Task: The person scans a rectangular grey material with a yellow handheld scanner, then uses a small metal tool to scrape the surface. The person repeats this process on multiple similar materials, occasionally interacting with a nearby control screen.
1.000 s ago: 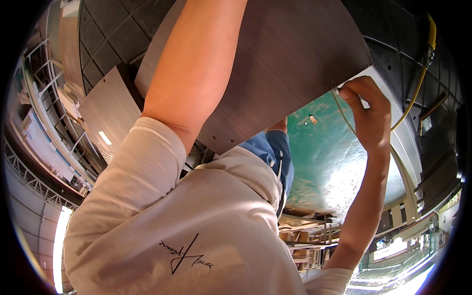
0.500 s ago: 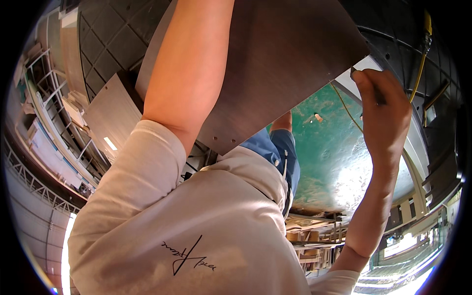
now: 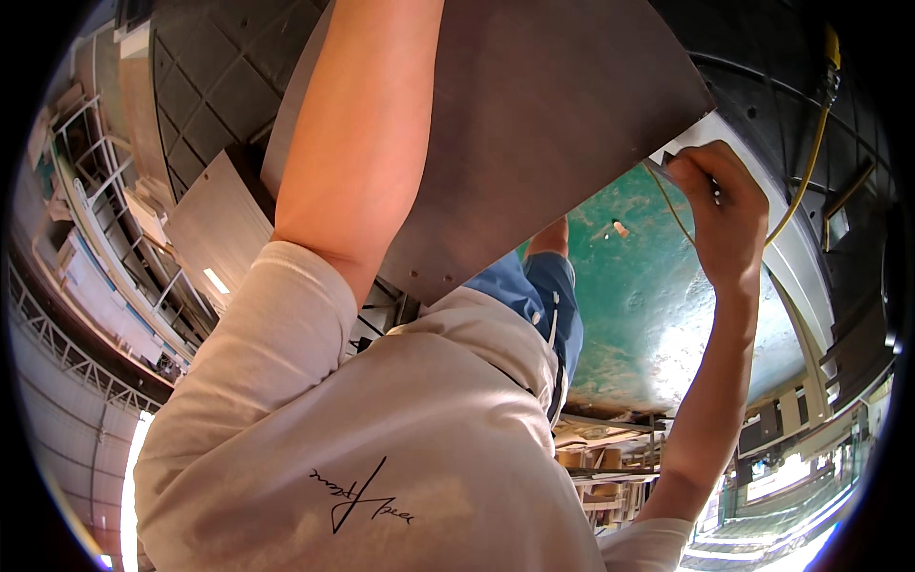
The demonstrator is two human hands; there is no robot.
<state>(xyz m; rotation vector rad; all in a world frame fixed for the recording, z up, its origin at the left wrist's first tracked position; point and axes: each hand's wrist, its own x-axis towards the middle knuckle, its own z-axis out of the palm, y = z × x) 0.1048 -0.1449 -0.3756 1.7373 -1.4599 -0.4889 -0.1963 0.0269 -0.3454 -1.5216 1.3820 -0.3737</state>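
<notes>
A large dark brown flat panel (image 3: 543,105) lies before me, with small holes near its close corner. My left forearm reaches across the panel and runs out of the picture at the top, so that hand is not seen. Just off the panel's right edge is my right hand (image 3: 729,210), its fingers closed in a pinch. A small, thin, dark-tipped thing (image 3: 664,164) pokes out from the fingertips toward the panel edge. Most of it is hidden in the hand, and its kind cannot be made out.
A black grooved worktop (image 3: 214,67) extends behind the panel. At the left leans another board (image 3: 219,214) with a wood-like face. A yellow hose (image 3: 815,143) hangs at the right. Below is a green floor (image 3: 620,276), with racks of wood pieces (image 3: 610,496) behind me.
My right hand has moved left and slightly down, bringing the small thing closer to the panel's edge. The left forearm has shifted slightly left. The panel has hardly moved.
</notes>
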